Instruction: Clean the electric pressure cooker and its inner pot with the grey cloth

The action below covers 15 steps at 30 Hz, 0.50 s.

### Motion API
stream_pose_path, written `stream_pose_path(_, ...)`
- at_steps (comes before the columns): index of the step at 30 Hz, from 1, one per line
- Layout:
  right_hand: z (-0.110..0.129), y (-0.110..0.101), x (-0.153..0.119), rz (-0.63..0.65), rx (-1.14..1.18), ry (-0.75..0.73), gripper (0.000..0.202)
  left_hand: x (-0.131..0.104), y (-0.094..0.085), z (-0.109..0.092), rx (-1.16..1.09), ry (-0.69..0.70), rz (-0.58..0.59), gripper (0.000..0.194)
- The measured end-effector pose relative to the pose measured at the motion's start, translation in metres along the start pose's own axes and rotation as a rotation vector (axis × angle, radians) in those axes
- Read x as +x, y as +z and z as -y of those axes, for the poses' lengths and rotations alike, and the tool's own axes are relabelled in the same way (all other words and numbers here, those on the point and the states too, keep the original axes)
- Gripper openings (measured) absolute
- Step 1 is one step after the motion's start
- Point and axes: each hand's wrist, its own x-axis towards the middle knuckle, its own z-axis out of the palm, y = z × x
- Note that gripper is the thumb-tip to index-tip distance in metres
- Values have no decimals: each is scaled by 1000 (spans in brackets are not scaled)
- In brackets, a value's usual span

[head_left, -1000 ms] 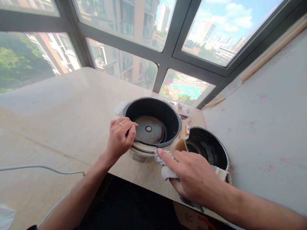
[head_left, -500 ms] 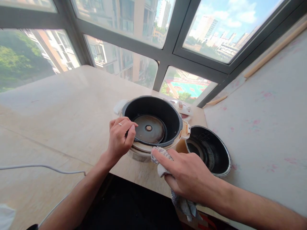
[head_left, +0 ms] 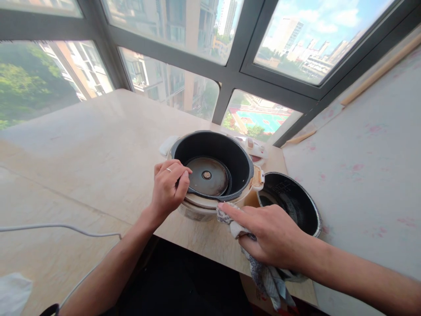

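Note:
In the middle of the head view stands an electric cooker body [head_left: 197, 210], its lid off and its dark inside showing a round heating plate [head_left: 212, 183]. My left hand [head_left: 169, 184] grips the near left part of its rim with curled fingers. A grey-white cloth [head_left: 241, 229] is bunched in my right hand [head_left: 272, 232], whose index finger presses it against the front right of the rim. The cloth's loose end hangs down past the counter edge. Right of the cooker is a black inner pot [head_left: 301, 197], partly behind my right hand.
A white lid-like part [head_left: 255, 149] lies behind the cooker by the window frame [head_left: 226, 79]. A pale cable [head_left: 66, 226] runs over the counter [head_left: 82, 149] on the left. White tissue or cloth [head_left: 15, 292] lies at lower left. A flowered wall [head_left: 368, 175] bounds the right side.
My right hand has slid the cloth a little to the right along the cooker's front rim. My left hand keeps its place on the rim. The whole view has shifted slightly.

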Motion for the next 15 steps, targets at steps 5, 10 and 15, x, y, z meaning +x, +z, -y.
stream_pose_path(5, -12, 4, -2, -100, 102, -19, 63, 0, 0, 1, 6, -26, 25, 28)
stream_pose_path(10, -26, 8, -4, -157, 113, -34, 60, 0, 0, 1, 3, -28, 31, 29)
stream_pose_path(15, -38, 8, -5, -209, 60, -101, 55, 0, -1, 2, -13, -17, 25, 28)
